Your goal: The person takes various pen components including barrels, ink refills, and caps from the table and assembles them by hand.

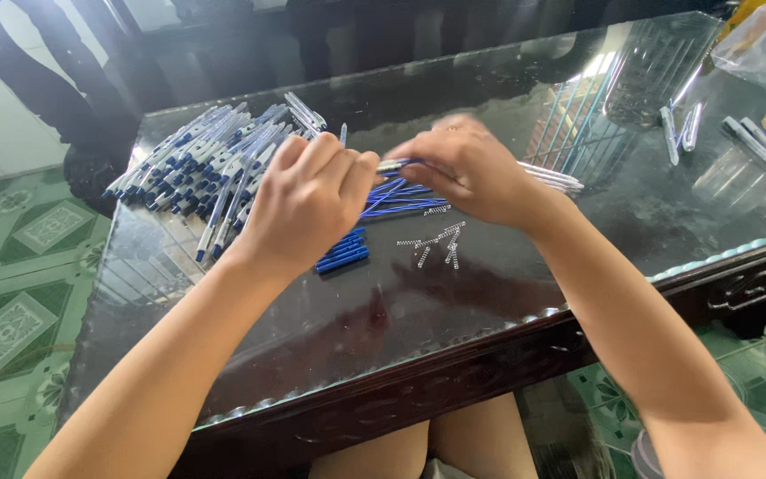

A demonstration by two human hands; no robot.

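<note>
Both hands, left hand [308, 200], right hand [472, 168], gripping pen [394, 165], above springs [436, 239]

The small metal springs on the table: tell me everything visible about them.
The springs are thin, silvery wire coils, short and straight, roughly a dozen, though too small to count surely. They lie flat and loosely scattered at crossing angles on the glass tabletop, just right of the short blue pen parts and below the blue refills. The right hand hovers above them; neither it nor the left hand touches them.
</note>
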